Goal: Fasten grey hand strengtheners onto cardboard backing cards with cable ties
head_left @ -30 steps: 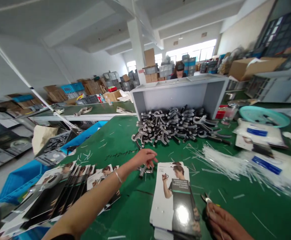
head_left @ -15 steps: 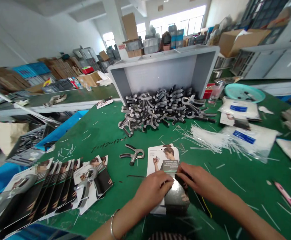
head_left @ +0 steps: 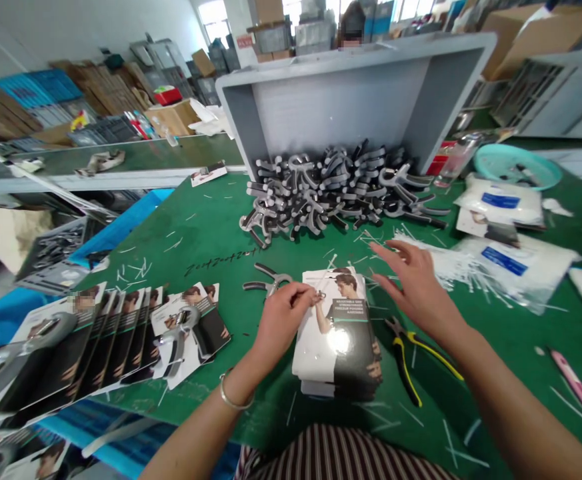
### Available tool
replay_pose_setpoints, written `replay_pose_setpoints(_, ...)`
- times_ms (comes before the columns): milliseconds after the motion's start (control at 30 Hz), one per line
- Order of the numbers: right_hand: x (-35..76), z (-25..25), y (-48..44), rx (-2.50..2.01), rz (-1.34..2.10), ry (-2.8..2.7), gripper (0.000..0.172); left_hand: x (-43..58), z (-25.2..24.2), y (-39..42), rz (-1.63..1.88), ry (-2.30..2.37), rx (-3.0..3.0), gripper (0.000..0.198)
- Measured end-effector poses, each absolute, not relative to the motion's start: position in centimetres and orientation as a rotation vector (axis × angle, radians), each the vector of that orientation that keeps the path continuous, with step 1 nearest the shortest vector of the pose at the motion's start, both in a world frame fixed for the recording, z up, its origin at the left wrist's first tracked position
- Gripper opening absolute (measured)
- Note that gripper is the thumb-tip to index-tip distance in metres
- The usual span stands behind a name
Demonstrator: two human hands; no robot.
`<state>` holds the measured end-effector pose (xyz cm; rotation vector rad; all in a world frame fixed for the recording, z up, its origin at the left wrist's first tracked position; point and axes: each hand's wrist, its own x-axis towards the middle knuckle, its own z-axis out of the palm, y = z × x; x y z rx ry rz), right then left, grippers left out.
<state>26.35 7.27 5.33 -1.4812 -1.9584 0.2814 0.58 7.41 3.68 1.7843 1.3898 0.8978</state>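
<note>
My left hand (head_left: 283, 317) pinches a thin white cable tie (head_left: 323, 272) at the upper left of a stack of printed cards (head_left: 337, 333) lying on the green table (head_left: 211, 260). A single grey hand gripper (head_left: 267, 281) lies just left of that hand. My right hand (head_left: 413, 281) hovers open, fingers spread, above the table beside the cards, close to a heap of white cable ties (head_left: 441, 263). Yellow-handled cutting pliers (head_left: 405, 350) lie right of the cards, under my right forearm.
A pile of grey hand grippers (head_left: 331, 193) spills from a tipped grey bin (head_left: 345, 100). Finished cards with grippers (head_left: 105, 340) fan out at the left. Bags of ties (head_left: 501, 200), a teal bowl (head_left: 518, 167) and a pink knife (head_left: 578, 393) lie at the right. A person sits behind the bin.
My right hand lifted off the card stack and moved up and right toward the ties, now open. My left hand shifted to the cards' upper left, pinching a tie. The pliers lie uncovered.
</note>
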Motion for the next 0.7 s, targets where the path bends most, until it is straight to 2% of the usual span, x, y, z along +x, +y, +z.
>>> replay_pose_setpoints(67,25.6,4.6,6.9,-1.481,0.531,-1.810,0.033,0.6,3.6,6.8,0.948,1.370,1.723,0.021)
replay_pose_setpoints(167,22.6,3.4,5.4,-1.273,1.257,-1.562,0.023,1.5,3.6,5.4,0.918,1.302,1.835,0.018)
replay_pose_setpoints(233,20.6,2.7,4.5,-1.199,1.431,-1.370,0.022,2.1,3.4,4.7,0.889,1.275,1.920,0.018)
replay_pose_setpoints(367,19.6,2.0,4.1,-1.174,1.428,-1.240,0.022,1.9,2.2,4.8,0.882,1.263,1.946,0.019)
replay_pose_setpoints(467,20.9,2.0,4.7,-1.138,1.367,-1.133,0.020,0.5,0.4,5.7,0.952,1.493,1.820,0.060)
replay_pose_setpoints(500,21.4,2.0,5.0,-1.119,1.353,-1.086,0.020,-0.1,-0.3,6.0,0.926,1.531,1.749,0.063)
replay_pose_setpoints(600,22.2,2.3,5.4,-1.080,1.358,-0.993,0.018,-2.2,-1.9,6.5,0.791,1.453,1.444,0.040)
replay_pose_setpoints(700,21.9,2.3,5.6,-1.074,1.383,-0.991,0.020,-3.9,-2.4,6.4,0.886,1.423,1.130,0.037)
